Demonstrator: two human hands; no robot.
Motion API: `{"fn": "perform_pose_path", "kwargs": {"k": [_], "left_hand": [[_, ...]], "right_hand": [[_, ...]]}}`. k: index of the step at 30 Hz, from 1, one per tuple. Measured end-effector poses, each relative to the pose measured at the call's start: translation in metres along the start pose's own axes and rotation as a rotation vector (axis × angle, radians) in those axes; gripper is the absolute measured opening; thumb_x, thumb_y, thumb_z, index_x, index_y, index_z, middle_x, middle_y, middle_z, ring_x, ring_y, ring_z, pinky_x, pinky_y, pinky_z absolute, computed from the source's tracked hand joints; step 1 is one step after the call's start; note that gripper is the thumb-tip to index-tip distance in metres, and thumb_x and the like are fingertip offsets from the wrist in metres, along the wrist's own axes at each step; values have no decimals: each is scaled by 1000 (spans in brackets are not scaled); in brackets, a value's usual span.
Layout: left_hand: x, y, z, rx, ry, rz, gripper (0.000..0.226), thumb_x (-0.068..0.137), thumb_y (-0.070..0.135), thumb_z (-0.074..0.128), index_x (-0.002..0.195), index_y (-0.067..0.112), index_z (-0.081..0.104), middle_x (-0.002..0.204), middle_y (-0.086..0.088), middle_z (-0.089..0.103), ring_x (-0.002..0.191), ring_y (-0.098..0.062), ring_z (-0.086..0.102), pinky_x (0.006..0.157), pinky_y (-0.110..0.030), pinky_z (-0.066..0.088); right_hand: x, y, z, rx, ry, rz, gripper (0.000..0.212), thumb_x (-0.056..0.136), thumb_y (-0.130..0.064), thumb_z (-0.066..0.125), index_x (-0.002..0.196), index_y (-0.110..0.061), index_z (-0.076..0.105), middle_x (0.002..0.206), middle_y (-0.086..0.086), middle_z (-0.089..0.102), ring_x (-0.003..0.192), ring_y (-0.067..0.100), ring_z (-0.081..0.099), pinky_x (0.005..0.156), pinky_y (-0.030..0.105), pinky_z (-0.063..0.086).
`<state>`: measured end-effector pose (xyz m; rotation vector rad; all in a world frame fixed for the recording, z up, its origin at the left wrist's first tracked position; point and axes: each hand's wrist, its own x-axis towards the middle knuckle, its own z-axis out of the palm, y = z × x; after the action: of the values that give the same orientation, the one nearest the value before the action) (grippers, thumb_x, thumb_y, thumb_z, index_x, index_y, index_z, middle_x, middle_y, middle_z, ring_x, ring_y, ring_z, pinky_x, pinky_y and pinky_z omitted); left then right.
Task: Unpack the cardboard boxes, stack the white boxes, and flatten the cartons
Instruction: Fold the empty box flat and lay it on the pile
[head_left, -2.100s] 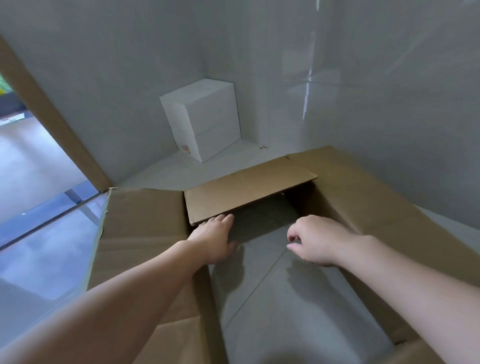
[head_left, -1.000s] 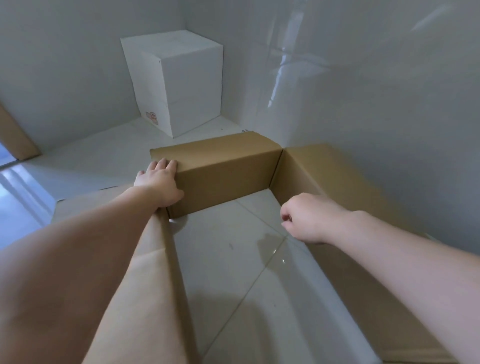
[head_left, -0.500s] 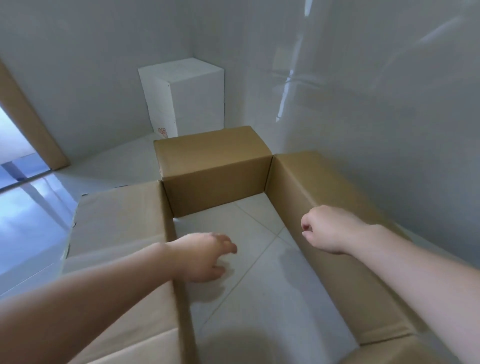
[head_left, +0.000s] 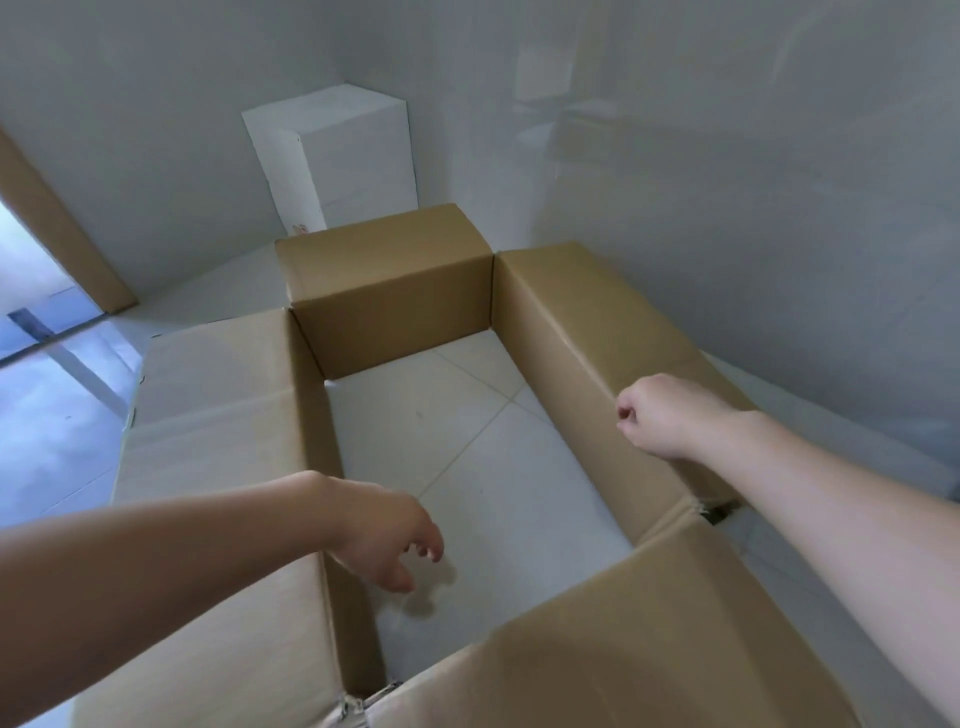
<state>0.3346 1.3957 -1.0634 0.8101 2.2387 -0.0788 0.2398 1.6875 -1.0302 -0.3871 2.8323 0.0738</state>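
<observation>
A large brown carton (head_left: 395, 312) stands on the tiled floor right below me, its flaps folded outward and its bottom open, so floor tiles show inside. My left hand (head_left: 384, 530) hangs over the carton's left wall with fingers loosely curled, holding nothing. My right hand (head_left: 660, 415) is curled into a loose fist above the carton's right wall, and nothing shows in it. A stack of white boxes (head_left: 337, 161) stands in the far corner behind the carton.
Grey walls close in behind and to the right. A brown panel (head_left: 57, 228) leans at the left beside a glass door opening (head_left: 36, 322). Floor tiles run to the left of the carton.
My left hand left the far flap and drew back over the left wall into the carton. The far flap now lies folded outward. My right hand stayed over the right wall.
</observation>
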Motion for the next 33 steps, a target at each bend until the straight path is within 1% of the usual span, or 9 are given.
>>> {"fn": "perform_pose_path", "kwargs": {"k": [3, 5, 6, 8, 12, 15, 16, 25, 33], "left_hand": [[4, -2, -1, 26, -2, -39, 49, 91, 38, 57, 136, 22, 47, 134, 1, 53, 116, -19, 54, 94, -28, 42], [6, -9, -3, 26, 14, -64, 49, 90, 39, 56, 136, 23, 47, 134, 2, 53, 115, -18, 54, 95, -29, 43], [7, -12, -4, 29, 19, -73, 49, 90, 40, 56, 136, 24, 47, 133, 3, 53, 115, -19, 54, 96, -30, 43], [8, -21, -2, 40, 4, -91, 50, 90, 42, 56, 136, 25, 47, 134, 3, 53, 115, -20, 54, 97, -31, 44], [5, -46, 10, 58, -24, -145, 49, 88, 40, 55, 134, 26, 48, 134, 1, 54, 117, -23, 54, 98, -31, 44], [1, -70, 18, 50, -26, -183, 44, 85, 40, 51, 128, 29, 51, 127, 0, 59, 114, -25, 56, 94, -30, 45], [0, -76, 19, 50, -11, -197, 44, 84, 42, 49, 127, 30, 52, 124, 1, 60, 113, -25, 56, 94, -29, 46], [18, -125, 7, 3, 167, -235, 43, 84, 42, 48, 126, 33, 52, 123, 9, 60, 111, -17, 57, 93, -24, 45], [11, -107, 9, 49, 139, -194, 41, 87, 42, 49, 127, 31, 53, 122, 8, 60, 110, -17, 57, 90, -23, 43]], "right_hand": [[-3, 10, 11, -40, -52, 27, 12, 91, -20, 49, 100, -17, 57, 107, 8, 63, 88, 28, 56, 69, 30, 45], [-5, 15, 21, -61, -110, 68, 41, 91, -11, 45, 132, -14, 44, 121, 11, 58, 102, 30, 57, 76, 32, 45], [-5, 15, 26, -75, -135, 95, 56, 92, -7, 44, 146, -10, 29, 128, 12, 55, 111, 30, 55, 82, 33, 45], [-4, 13, 34, -122, -146, 122, 67, 92, -1, 42, 152, -7, 13, 134, 14, 51, 120, 30, 52, 90, 33, 45], [8, -1, 43, -179, -113, 168, 63, 90, 8, 40, 148, 5, 16, 137, 18, 49, 124, 31, 51, 97, 35, 44], [23, -12, 45, -146, -84, 205, 36, 92, 1, 44, 127, 4, 50, 123, 16, 60, 112, 29, 61, 88, 32, 49], [29, -16, 44, -144, -66, 223, 33, 92, -1, 46, 124, 1, 53, 119, 14, 63, 108, 27, 63, 85, 31, 50], [100, -58, 28, -115, 82, 206, 47, 91, 4, 44, 137, 1, 40, 125, 15, 60, 113, 28, 61, 88, 32, 50], [91, -35, 44, -16, 79, 185, 55, 96, -3, 42, 147, -3, 22, 126, 17, 59, 114, 32, 58, 88, 36, 47]]}}
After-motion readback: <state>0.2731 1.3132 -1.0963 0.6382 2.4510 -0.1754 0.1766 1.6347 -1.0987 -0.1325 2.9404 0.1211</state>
